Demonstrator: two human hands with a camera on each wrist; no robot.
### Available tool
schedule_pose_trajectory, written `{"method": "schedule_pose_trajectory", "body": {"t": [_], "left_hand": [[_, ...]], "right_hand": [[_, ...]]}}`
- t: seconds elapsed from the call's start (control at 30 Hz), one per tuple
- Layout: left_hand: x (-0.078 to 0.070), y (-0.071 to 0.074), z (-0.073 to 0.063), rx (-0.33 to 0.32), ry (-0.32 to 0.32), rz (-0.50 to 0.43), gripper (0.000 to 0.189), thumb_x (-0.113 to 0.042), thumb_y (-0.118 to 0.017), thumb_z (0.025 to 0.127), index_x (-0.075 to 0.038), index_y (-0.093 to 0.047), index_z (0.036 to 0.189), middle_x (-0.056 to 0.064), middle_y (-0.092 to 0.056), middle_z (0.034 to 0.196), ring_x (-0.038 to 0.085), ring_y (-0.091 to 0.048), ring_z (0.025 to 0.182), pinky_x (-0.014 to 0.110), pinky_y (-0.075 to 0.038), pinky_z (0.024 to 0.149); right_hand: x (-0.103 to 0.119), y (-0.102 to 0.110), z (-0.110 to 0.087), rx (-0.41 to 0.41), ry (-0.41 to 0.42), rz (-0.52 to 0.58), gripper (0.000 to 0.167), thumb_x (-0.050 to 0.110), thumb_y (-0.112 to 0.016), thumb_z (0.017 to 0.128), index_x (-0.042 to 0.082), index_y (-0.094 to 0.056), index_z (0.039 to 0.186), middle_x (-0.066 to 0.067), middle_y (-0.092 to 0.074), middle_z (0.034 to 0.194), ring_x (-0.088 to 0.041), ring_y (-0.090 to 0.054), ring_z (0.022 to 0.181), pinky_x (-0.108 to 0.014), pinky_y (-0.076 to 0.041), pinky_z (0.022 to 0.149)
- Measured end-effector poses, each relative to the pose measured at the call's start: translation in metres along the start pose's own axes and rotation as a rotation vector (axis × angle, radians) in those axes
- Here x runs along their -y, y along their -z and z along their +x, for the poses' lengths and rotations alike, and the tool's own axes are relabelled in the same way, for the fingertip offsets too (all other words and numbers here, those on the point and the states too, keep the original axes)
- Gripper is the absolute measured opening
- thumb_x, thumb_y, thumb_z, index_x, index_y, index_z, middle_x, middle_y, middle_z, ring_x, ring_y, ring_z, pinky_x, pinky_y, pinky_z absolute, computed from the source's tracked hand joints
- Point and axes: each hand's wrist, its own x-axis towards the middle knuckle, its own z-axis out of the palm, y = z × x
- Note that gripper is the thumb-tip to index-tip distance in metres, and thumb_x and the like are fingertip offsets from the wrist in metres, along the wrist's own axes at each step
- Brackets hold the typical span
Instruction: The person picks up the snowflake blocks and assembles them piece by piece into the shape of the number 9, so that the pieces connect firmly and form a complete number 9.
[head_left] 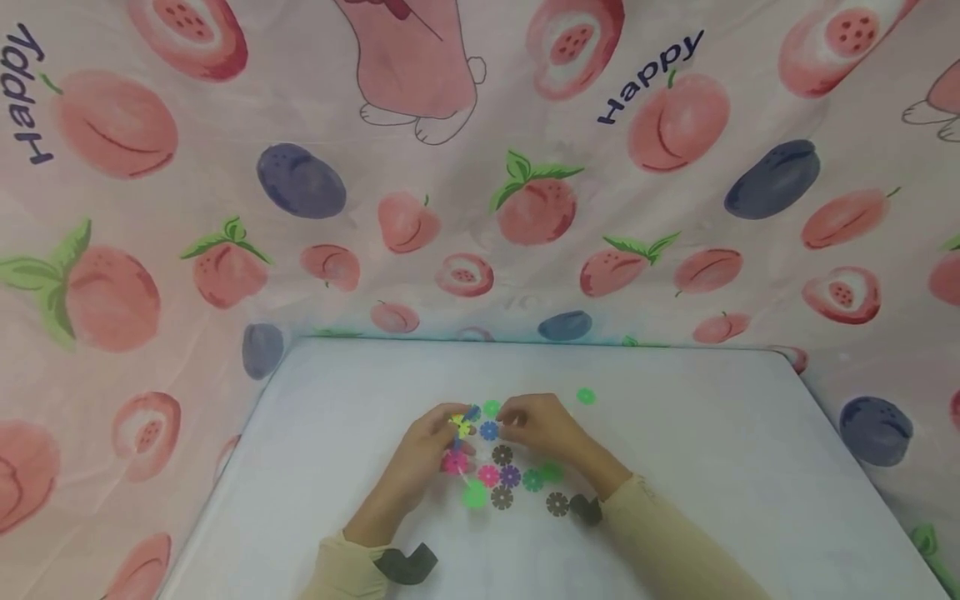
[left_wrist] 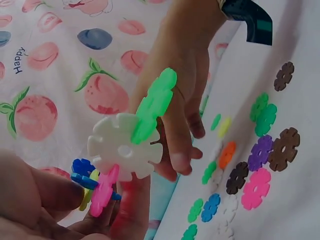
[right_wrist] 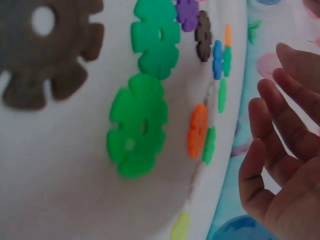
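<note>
My left hand (head_left: 427, 450) grips a cluster of slotted plastic snowflake discs joined edge to edge. In the left wrist view, thumb and fingers pinch its lower end, where blue and yellow discs meet a pink disc (left_wrist: 104, 192). A white disc (left_wrist: 105, 145) slots onto the pink one, and a bright green disc (left_wrist: 157, 102) sticks out from the white. My right hand (head_left: 543, 421) hovers at the right of the cluster, above the loose discs. Its fingers bend loosely with nothing between them in the right wrist view.
Loose discs lie on the white table (head_left: 337, 400) between and under my hands, among them a purple disc (head_left: 510, 476), a brown disc (head_left: 557, 504) and an orange disc (right_wrist: 198, 131). One green disc (head_left: 586, 396) lies apart, farther back. A fruit-print cloth (head_left: 465, 225) hangs behind the table.
</note>
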Motion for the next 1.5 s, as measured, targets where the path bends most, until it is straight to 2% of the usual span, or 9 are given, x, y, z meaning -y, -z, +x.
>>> {"method": "schedule_pose_trajectory", "body": {"t": [0.13, 0.3, 0.5, 0.67, 0.83, 0.97, 1.17, 1.3, 1.5], "left_hand": [[0.0, 0.001, 0.001, -0.004, 0.015, -0.037, 0.038, -0.029, -0.045, 0.108, -0.011, -0.057, 0.139, 0.017, -0.068, 0.116, 0.018, -0.066, 0.096, 0.029, -0.053, 0.078], [0.002, 0.001, 0.001, 0.005, 0.007, -0.088, 0.045, -0.04, -0.052, 0.106, -0.004, -0.057, 0.132, 0.018, -0.067, 0.12, 0.019, -0.066, 0.096, 0.028, -0.053, 0.078], [0.0, -0.001, 0.0, 0.03, -0.015, -0.1, 0.036, -0.036, -0.053, 0.107, -0.003, -0.056, 0.123, 0.021, -0.068, 0.12, 0.019, -0.068, 0.093, 0.027, -0.056, 0.079], [0.0, 0.0, 0.001, 0.065, -0.021, -0.134, 0.034, -0.033, -0.049, 0.108, -0.002, -0.054, 0.121, 0.023, -0.067, 0.123, 0.019, -0.067, 0.09, 0.028, -0.061, 0.078], [0.001, 0.001, 0.002, 0.096, -0.019, -0.116, 0.036, -0.035, -0.045, 0.109, -0.001, -0.053, 0.118, 0.018, -0.068, 0.121, 0.018, -0.067, 0.089, 0.027, -0.06, 0.077], [0.0, 0.002, 0.002, 0.118, -0.02, -0.103, 0.039, -0.036, -0.043, 0.11, 0.001, -0.051, 0.118, 0.016, -0.069, 0.121, 0.019, -0.067, 0.087, 0.026, -0.058, 0.076], [-0.001, 0.001, 0.003, 0.085, -0.036, -0.014, 0.031, -0.034, -0.053, 0.106, -0.005, -0.058, 0.113, 0.016, -0.07, 0.121, 0.02, -0.068, 0.087, 0.028, -0.052, 0.08], [-0.001, 0.0, 0.003, 0.068, -0.054, 0.047, 0.028, -0.034, -0.061, 0.102, -0.009, -0.064, 0.113, 0.013, -0.072, 0.12, 0.018, -0.069, 0.088, 0.031, -0.048, 0.085], [-0.001, -0.001, 0.004, 0.051, -0.061, 0.052, 0.035, -0.033, -0.065, 0.099, -0.006, -0.061, 0.123, 0.014, -0.075, 0.116, 0.024, -0.07, 0.09, 0.032, -0.049, 0.083]], "right_hand": [[0.002, -0.009, 0.01, 0.061, -0.064, -0.005, 0.022, 0.024, -0.075, 0.091, 0.017, -0.076, 0.111, 0.006, -0.072, 0.096, -0.01, -0.062, 0.083, -0.031, -0.055, 0.075], [0.004, -0.02, 0.019, 0.115, -0.124, -0.031, 0.028, 0.025, -0.076, 0.09, 0.017, -0.074, 0.117, 0.005, -0.07, 0.102, -0.013, -0.065, 0.093, -0.037, -0.057, 0.086], [0.004, -0.028, 0.026, 0.132, -0.119, -0.154, 0.027, 0.024, -0.078, 0.09, 0.018, -0.073, 0.116, 0.005, -0.068, 0.103, -0.018, -0.066, 0.103, -0.039, -0.056, 0.096], [0.004, -0.029, 0.025, 0.127, -0.111, -0.132, 0.021, 0.019, -0.079, 0.089, 0.02, -0.069, 0.106, 0.003, -0.07, 0.103, -0.019, -0.066, 0.101, -0.039, -0.057, 0.093], [-0.001, -0.029, 0.023, 0.118, -0.118, -0.05, 0.016, 0.017, -0.077, 0.089, 0.026, -0.066, 0.098, 0.005, -0.071, 0.096, -0.014, -0.066, 0.089, -0.036, -0.058, 0.082], [-0.005, -0.025, 0.021, 0.11, -0.107, 0.032, 0.011, 0.019, -0.074, 0.091, 0.026, -0.069, 0.098, 0.008, -0.069, 0.088, -0.011, -0.064, 0.081, -0.032, -0.056, 0.075], [-0.012, -0.013, 0.014, 0.041, -0.082, 0.163, 0.01, 0.021, -0.074, 0.09, 0.025, -0.073, 0.098, 0.008, -0.071, 0.086, -0.013, -0.065, 0.076, -0.032, -0.056, 0.07], [-0.012, -0.005, 0.009, 0.02, -0.112, 0.312, 0.007, 0.024, -0.075, 0.09, 0.026, -0.074, 0.096, 0.006, -0.072, 0.092, -0.014, -0.068, 0.083, -0.032, -0.057, 0.073], [-0.004, 0.008, -0.001, 0.015, -0.132, 0.497, 0.008, 0.024, -0.076, 0.09, 0.02, -0.073, 0.096, -0.001, -0.071, 0.093, -0.019, -0.07, 0.088, -0.034, -0.058, 0.078]]}}
